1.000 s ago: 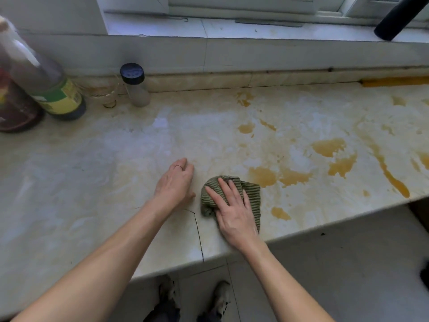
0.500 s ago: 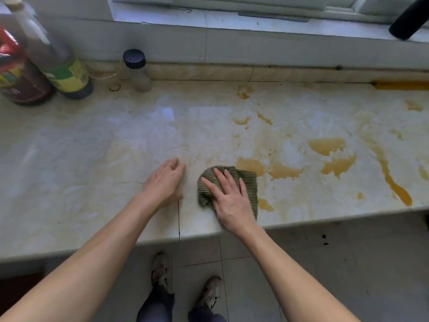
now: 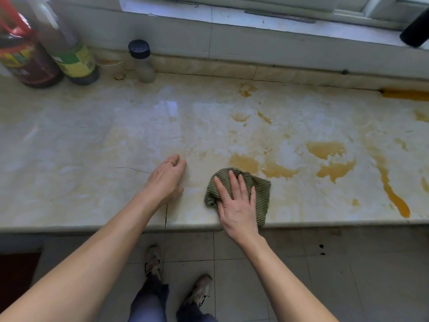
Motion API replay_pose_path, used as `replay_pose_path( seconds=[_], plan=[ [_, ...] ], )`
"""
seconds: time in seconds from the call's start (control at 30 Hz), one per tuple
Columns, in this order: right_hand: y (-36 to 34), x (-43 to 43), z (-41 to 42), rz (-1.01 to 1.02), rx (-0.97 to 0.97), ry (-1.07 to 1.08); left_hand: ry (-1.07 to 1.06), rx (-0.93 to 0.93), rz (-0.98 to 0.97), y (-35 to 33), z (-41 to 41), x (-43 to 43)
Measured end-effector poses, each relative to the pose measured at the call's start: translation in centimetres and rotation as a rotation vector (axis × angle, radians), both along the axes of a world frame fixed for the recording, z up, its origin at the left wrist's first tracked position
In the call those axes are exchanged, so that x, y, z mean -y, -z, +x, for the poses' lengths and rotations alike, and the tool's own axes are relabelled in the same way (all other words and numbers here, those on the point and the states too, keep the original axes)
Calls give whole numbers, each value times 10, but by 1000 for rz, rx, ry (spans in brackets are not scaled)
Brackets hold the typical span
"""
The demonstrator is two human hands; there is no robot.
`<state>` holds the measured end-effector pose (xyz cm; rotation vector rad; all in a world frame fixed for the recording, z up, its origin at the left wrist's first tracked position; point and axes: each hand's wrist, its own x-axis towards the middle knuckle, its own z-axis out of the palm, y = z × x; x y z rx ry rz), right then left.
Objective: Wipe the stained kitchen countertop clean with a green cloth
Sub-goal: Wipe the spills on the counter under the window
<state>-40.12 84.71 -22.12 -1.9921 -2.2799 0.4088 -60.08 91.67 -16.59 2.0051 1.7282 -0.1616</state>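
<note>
Green striped cloth [image 3: 261, 191] lies bunched near the front edge of the table [image 3: 92, 147], under the right grip [image 3: 236, 205]. Palm and straight fingers press flat on its left part, with nothing curled round it, and its right side shows free. The left grip [image 3: 166, 180] rests on the table just beside, relaxed and holding nothing. Amber stains [image 3: 245, 162] begin just beyond the cloth's far edge and spread right, and a long streak [image 3: 392, 194] lies well apart. To wipe well, I would press evenly and sweep away and rightward through the nearest puddle, overlapping passes. Refold once the face is soaked, so it lifts rather than smears.
</note>
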Motion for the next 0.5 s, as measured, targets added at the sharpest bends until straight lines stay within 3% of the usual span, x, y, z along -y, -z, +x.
replay_pose_path(
  seconds=[0.13,0.23,0.37,0.5],
  plan=[
    [-3,-9,6,-34,-30,-77,-36,34,21,-3,9,2],
    [-20,-25,19,-67,-202,26,-37,94,94,-8,23,12],
    [-37,-7,45,75,-397,149,12,222,206,-15,42,25],
    [-34,17,63,19,-358,201,126,227,212,-17,60,32]
  ],
)
